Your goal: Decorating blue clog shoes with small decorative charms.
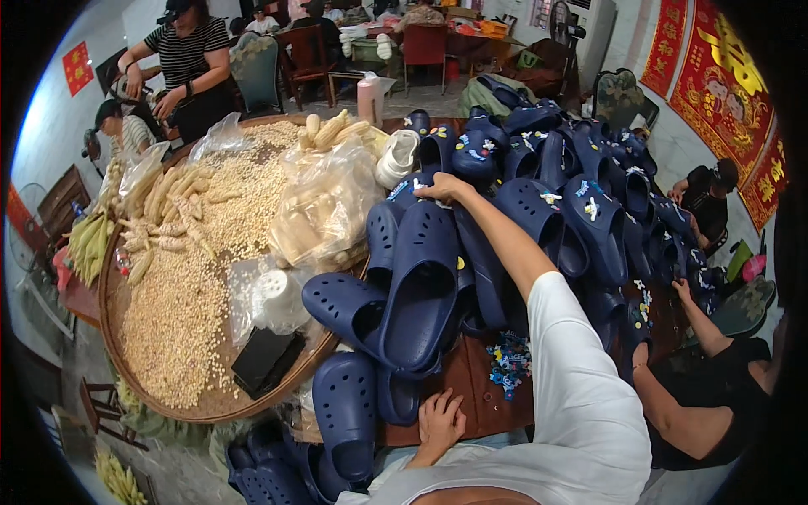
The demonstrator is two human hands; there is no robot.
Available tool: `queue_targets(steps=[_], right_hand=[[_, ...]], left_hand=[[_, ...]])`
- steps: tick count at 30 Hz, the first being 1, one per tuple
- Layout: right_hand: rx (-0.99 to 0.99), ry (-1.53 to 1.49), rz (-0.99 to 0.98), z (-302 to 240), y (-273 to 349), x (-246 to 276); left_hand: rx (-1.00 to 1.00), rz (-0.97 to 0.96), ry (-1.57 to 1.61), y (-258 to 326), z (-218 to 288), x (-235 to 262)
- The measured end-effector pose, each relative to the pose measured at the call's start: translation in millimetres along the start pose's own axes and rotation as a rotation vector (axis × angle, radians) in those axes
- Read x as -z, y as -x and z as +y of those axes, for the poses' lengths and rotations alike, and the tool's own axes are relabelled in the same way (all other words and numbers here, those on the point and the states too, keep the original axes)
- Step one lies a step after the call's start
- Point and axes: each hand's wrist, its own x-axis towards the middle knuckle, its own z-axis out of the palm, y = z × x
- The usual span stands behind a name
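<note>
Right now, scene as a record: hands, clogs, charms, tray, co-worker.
left hand: palm down on brown table
right hand: at a charm-decorated navy clog, grip unclear
other decorated clogs: heaped to the right
loose charms: piled between left hand and right sleeve
tray: round, holding corn kernels, cobs, black box
co-worker: far right, black top, arms toward clogs

Observed uniform navy blue on the clogs. Noted mixed blue, white and green on the loose charms. Recorded reddish brown on the tabletop, plain white on the wearer's shirt, pale yellow on the corn kernels, black-and-white stripes on a standing person's top, gold patterning over red on the wall banner.
</note>
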Motion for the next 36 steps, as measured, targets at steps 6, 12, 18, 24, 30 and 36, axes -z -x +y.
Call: queue_targets(steps=[6, 12, 18, 24, 30, 36], right_hand=[[-0.092, -0.087, -0.103, 4.9, -8.0, -3.8], [-0.140, -0.205, -0.070, 4.4, -31.0, -22.2], [-0.238, -0.538, 0.148, 17.6, -49.9, -43.0], [-0.147, -0.777, 0.334, 15.6, -58.8, -41.0], [-0.012, -0.738, 0.864, 25.9, -48.2, -0.3], [0.278, -0.631, 1.304, -10.9, 42.4, 25.2]], left_hand=[[-0.010, 0.004, 0.011, -5.2, 0.1, -2.6], [-0.011, 0.014, 0.001, -4.1, -2.7, -1.5], [-0.017, 0.015, 0.016, -4.2, -2.5, -3.5], [0.002, 0.042, 0.008, -7.0, 1.3, 0.9], [-0.015, 0.030, 0.014, -7.0, 1.8, -2.5], [-0.002, 0.038, 0.009, 0.6, 3.3, -1.8]])
